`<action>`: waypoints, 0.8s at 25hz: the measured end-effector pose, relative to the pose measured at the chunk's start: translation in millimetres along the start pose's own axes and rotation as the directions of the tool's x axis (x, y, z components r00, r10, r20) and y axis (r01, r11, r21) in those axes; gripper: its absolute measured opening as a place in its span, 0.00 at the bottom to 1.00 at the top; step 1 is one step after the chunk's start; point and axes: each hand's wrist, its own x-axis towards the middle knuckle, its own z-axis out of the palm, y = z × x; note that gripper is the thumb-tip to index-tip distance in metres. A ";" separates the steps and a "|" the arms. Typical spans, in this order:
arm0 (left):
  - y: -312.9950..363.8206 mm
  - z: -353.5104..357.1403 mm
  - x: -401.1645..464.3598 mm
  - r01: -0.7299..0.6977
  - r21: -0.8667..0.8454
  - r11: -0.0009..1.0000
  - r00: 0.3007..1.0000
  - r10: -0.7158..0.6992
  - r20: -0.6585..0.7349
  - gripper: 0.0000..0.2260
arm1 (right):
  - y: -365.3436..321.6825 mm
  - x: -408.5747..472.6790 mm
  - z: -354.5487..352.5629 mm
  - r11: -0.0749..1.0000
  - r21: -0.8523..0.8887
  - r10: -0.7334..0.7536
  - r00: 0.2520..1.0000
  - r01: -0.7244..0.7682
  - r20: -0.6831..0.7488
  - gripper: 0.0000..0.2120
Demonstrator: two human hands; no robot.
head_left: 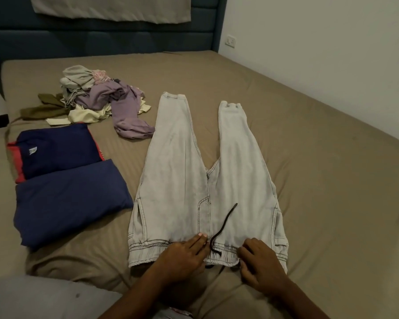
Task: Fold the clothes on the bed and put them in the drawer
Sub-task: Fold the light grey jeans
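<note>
Flattening the waistband, the left hand (184, 256) lies with straight fingers on the pale trousers (203, 180); the right hand (260, 263) curls its fingers on the band's edge. Trousers lie spread on the bed (309, 134). Next, likely fold one leg over the other. Beyond wait folded clothes (65, 187) and a pile (101, 100).

No text can be read; the navy shirt's (55, 153) label is blurred.

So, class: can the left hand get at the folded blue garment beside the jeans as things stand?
Probably yes: the left hand rests on the jeans waistband, and only bare sheet separates it from the folded blue garment.
</note>
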 end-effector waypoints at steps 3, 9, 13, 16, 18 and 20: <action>-1.8 -25.8 -3.0 0.204 -0.088 0.975 0.973 -0.212 -0.094 0.28 | -6.2 3.2 -10.1 0.973 0.180 0.156 0.986 -0.142 -0.064 0.09; -59.8 -51.1 -27.9 0.967 -0.035 0.254 0.251 -0.966 -0.063 0.23 | -9.2 21.2 15.9 0.966 -0.028 0.259 0.960 -0.257 0.110 0.29; -70.4 -42.4 -46.0 0.996 -0.079 -0.052 -0.029 -0.962 0.270 0.32 | -27.3 68.5 19.9 0.932 0.058 0.358 0.934 -0.358 0.007 0.30; -73.2 -47.0 -45.6 0.902 -0.403 -0.154 -0.026 -0.952 0.306 0.23 | -52.1 136.8 36.0 0.959 0.102 0.265 0.964 -0.264 0.009 0.30; -76.4 -46.3 -46.1 0.831 -0.525 -0.181 -0.007 -0.949 0.316 0.18 | -71.9 190.0 49.5 0.960 0.169 0.220 0.974 -0.224 0.046 0.30; -77.1 -46.1 -46.0 0.805 -0.558 -0.203 0.016 -0.932 0.362 0.16 | -90.2 239.7 63.6 0.951 0.223 0.198 0.975 -0.215 0.095 0.31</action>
